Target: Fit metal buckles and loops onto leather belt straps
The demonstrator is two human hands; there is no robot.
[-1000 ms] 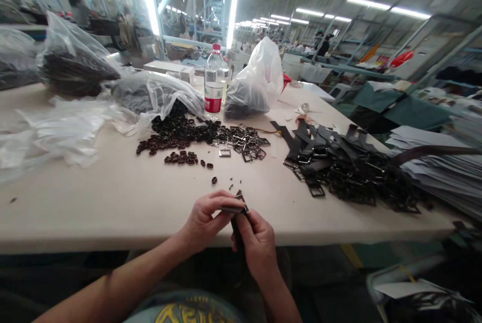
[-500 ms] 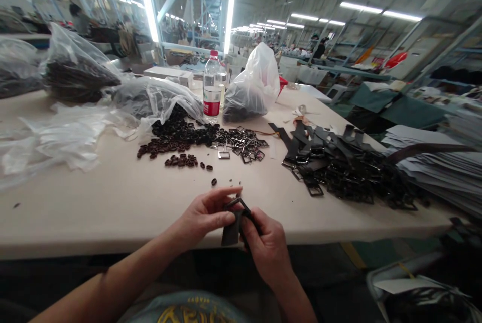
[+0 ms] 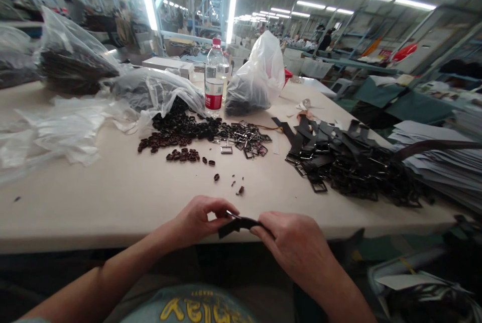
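Observation:
Between my hands, over the table's near edge, is a dark strap with a metal buckle at its left end. My left hand pinches the buckle between thumb and fingers, and a short flap of the strap hangs below it. Closed on the strap to the right of the buckle is my right hand. Just beyond my hands, a small brown piece and a single dark loop lie on the table.
Loose buckles and a heap of dark loops lie mid-table, before a water bottle and plastic bags. Buckled straps are piled at right, beside stacked sheets. White plastic wrapping spreads at left.
My right hand has moved right and turned palm down, drawing the strap sideways. The buckle has tipped from raised to nearly flat. The view has shifted slightly.

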